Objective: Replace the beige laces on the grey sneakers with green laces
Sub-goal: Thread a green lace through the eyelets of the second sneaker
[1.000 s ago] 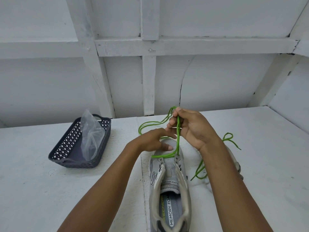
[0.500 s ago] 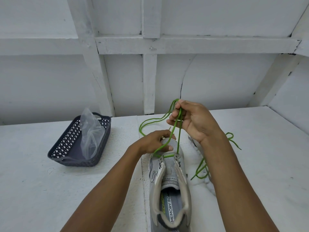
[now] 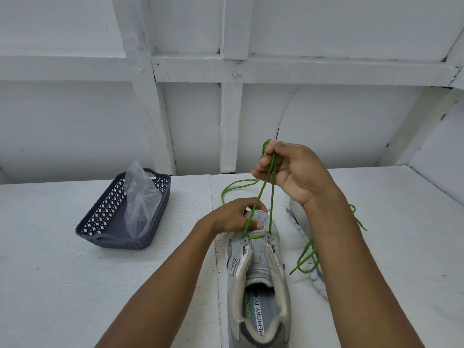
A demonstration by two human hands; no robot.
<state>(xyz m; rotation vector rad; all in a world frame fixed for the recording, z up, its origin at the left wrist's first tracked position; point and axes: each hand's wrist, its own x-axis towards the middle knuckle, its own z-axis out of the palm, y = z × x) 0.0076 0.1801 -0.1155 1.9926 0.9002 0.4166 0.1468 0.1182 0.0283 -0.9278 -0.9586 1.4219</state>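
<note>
Okay, grey sneaker [image 3: 256,272] sits on the white tabletop [image 3: 75,285] in the lower centre, heel toward the camera, toe pointing away, insole print readable inside. Green lace [image 3: 272,197] is threaded through the front pair of eyelets only, with one short bar across between them. The rest of the eyelets are bare.

Right hand [image 3: 293,169] is raised above the toe. Its fingers [image 3: 263,162] are curled and pinch both strands of the green lace together, and the two strands run taut down to the eyelets. The loose lengths spill over the top of the hand and trail onto the tabletop behind the left hand.

Left hand [image 3: 231,217] is on the toe of the grey sneaker, fingers curled over the toe cap and thumb laid flat on top, gripping it.

Second sneaker [image 3: 297,217] lies just right of the first and is mostly hidden behind the right forearm. A second green lace [image 3: 301,259] lies loose around it, looped on the tabletop on both sides of the forearm.

Dark perforated basket [image 3: 100,222] stands well to the left on the tabletop, with a crumpled clear plastic bag [image 3: 140,197] standing in it. White panelled wall [image 3: 75,134] is behind.
</note>
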